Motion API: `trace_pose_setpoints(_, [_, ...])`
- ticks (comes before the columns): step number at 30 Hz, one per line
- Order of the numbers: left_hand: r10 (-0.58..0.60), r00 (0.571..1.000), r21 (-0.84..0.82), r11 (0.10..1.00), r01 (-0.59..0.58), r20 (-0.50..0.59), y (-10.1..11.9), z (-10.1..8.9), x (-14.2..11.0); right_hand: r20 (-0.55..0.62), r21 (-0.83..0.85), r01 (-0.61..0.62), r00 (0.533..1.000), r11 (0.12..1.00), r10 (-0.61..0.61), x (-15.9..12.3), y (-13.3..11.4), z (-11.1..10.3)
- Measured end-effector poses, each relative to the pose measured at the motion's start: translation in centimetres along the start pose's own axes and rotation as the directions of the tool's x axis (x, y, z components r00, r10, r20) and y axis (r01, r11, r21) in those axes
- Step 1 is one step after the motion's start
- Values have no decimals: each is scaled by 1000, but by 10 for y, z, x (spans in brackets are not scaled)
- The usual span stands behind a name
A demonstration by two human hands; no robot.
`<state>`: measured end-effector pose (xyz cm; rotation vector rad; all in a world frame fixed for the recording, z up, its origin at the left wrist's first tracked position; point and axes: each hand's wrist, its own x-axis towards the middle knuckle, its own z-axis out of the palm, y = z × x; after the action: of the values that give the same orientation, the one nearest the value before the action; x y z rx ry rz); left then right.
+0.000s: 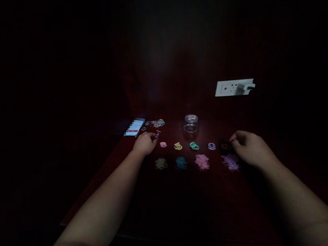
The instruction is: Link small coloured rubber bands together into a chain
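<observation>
On the left of the table, my left hand (pixel 145 142) is closed with its fingertips on a few small hair ties (pixel 157 134), pale and purplish. My right hand (pixel 248 147) hovers at the right with thumb and forefinger pinched; what they hold, if anything, is too small to name. Below it lies a dark reddish group of hair ties (pixel 225 147). Between the hands runs a row of small groups: pink ties (pixel 163 144), yellow ties (pixel 178 146), green ties (pixel 194 146) and lilac ties (pixel 211 146). A mixed pile of ties (pixel 158 123) sits beyond my left hand.
Nearer me are heaps of thin elastics: olive (pixel 161 163), blue (pixel 181 163), pink (pixel 202 162) and purple (pixel 230 162). A lidded clear jar (pixel 190 125) stands behind the row. A lit phone (pixel 134 127) lies far left. The wall has a socket (pixel 232 87) with a plug.
</observation>
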<state>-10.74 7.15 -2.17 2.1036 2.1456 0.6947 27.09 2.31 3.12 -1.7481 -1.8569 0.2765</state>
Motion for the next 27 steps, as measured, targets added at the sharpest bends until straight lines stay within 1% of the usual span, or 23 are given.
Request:
trace_pose_setpoints(4, [-42, 999, -2, 999, 42, -22, 0, 6, 4, -26, 42, 92, 995, 995, -91, -1, -3, 7])
trace_pose_setpoints(6, [-61, 998, -9, 998, 61, -25, -2, 6, 6, -31, 71, 118, 993, 990, -116, -2, -4, 9])
trace_pose_setpoints(9, [-80, 996, -21, 997, 79, -28, -4, 6, 6, -24, 100, 131, 991, 986, -129, -3, -6, 10])
trace_pose_setpoints(17, [-83, 996, -42, 996, 81, -41, -1, 5, 4, -22, 116, 170, 985, 979, -168, -5, -8, 14])
trace_pose_setpoints(27, [-80, 994, -101, 992, 72, -77, -2, 0, 4, -7, 158, 186, 982, 970, -187, -7, -10, 15])
